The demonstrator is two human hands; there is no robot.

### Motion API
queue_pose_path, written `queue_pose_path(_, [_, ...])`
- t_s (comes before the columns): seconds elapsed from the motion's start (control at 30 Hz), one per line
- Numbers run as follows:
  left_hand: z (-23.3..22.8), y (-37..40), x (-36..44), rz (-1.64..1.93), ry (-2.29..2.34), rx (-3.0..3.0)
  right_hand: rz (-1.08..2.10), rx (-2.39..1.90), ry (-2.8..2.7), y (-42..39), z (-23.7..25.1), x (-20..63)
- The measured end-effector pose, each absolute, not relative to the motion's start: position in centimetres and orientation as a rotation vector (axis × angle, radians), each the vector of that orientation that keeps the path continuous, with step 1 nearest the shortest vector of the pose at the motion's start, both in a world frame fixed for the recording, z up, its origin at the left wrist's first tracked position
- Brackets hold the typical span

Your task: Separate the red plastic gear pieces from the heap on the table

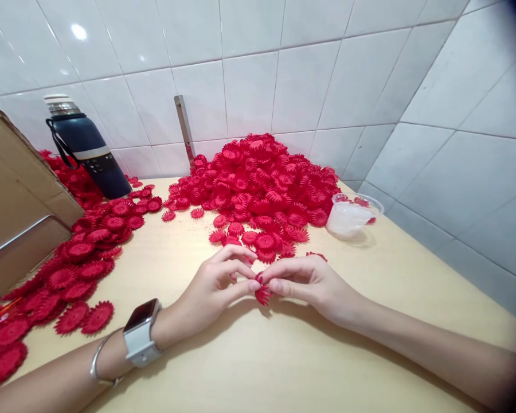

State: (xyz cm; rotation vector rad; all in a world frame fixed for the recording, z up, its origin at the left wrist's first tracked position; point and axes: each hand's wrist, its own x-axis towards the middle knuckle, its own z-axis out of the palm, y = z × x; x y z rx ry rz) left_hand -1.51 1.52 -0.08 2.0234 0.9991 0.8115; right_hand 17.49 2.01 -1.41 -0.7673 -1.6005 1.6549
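Observation:
Between my two hands, just above the table, is a small red flower-shaped piece (pixel 263 295) with thin pointed petals. My left hand (pixel 217 281) pinches its left edge between thumb and fingers. On the other side, the thumb and forefinger of my right hand (pixel 316 287) press against it too. The fingertips partly cover the piece. Right behind the hands rises a large heap of similar red flower pieces (pixel 258 183), with some loose ones lying at its front edge.
Another spread of red flower pieces (pixel 77 269) runs along a cardboard box (pixel 17 189) at the left. A dark blue bottle (pixel 90 149) stands behind. A clear plastic cup (pixel 348 218) sits right of the heap. A metal strip (pixel 183 129) leans on the tiled wall (pixel 258 80).

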Motion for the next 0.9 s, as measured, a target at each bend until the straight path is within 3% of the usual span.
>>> queue_pose_path(0.9, [-0.04,1.61,-1.45,0.797,1.008,2.013,1.599,-0.807,-1.680,2.08,-1.46,17.49])
